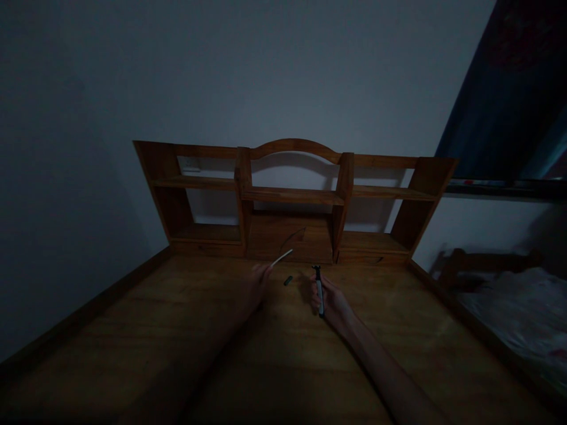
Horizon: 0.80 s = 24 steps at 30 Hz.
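Observation:
A thin white stick [282,257] is pinched in the fingers of my left hand [259,283], which is slightly blurred; the stick points up and to the right. My right hand [331,298] is closed around the grey-and-black handle of a razor [319,292], held upright with its small dark T-shaped head on top. Between the two hands, a small dark greenish oblong piece [288,280] lies on the wooden desk [283,366], touched by neither hand. Dim light hides the finer details of all three.
A wooden shelf unit [292,195] stands along the back of the desk against a pale wall [283,71], with low drawers [372,258] at its base. Raised edges border the desk. To the right are a dark curtain [509,106] and a bed with whitish bedding [518,301].

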### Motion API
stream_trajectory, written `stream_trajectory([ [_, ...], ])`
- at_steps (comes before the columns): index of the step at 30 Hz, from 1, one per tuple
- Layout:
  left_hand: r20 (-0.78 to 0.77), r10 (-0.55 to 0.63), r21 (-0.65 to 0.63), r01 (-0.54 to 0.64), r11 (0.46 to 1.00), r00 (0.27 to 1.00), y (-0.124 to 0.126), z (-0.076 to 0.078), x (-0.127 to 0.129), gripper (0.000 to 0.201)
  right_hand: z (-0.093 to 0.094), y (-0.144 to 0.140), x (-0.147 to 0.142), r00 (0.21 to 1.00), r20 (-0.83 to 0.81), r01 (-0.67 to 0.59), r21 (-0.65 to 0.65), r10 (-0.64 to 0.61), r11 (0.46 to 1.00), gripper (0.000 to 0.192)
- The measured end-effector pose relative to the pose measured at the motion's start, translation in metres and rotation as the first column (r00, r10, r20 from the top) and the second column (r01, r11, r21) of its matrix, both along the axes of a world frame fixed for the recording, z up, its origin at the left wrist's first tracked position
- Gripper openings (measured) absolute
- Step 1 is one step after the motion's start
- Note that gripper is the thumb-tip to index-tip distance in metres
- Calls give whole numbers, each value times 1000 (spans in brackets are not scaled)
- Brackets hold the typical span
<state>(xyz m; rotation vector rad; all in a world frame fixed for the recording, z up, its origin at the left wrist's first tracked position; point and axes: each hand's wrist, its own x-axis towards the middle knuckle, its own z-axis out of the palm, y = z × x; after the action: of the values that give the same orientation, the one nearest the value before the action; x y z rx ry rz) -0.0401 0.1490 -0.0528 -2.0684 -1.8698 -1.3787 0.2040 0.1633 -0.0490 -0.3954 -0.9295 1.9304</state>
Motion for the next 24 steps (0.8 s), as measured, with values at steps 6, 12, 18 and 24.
stream_trajectory([
  [6,-47,142,-158,-147,976,989,18,-11,-38,32,-1,5,3,1000,-7,11,15,-11,1000,17],
  [12,-96,95,-271,-118,955,991,21,-21,-37,25,-2,7,2,999,38,12,4,-12,1000,21],
  [18,-105,76,-340,-108,934,992,22,-23,-37,22,1,5,3,998,53,27,-2,-27,1000,21],
  [24,-86,101,-353,-126,927,991,20,-23,-34,22,2,4,3,998,60,19,6,-19,1000,21],
])
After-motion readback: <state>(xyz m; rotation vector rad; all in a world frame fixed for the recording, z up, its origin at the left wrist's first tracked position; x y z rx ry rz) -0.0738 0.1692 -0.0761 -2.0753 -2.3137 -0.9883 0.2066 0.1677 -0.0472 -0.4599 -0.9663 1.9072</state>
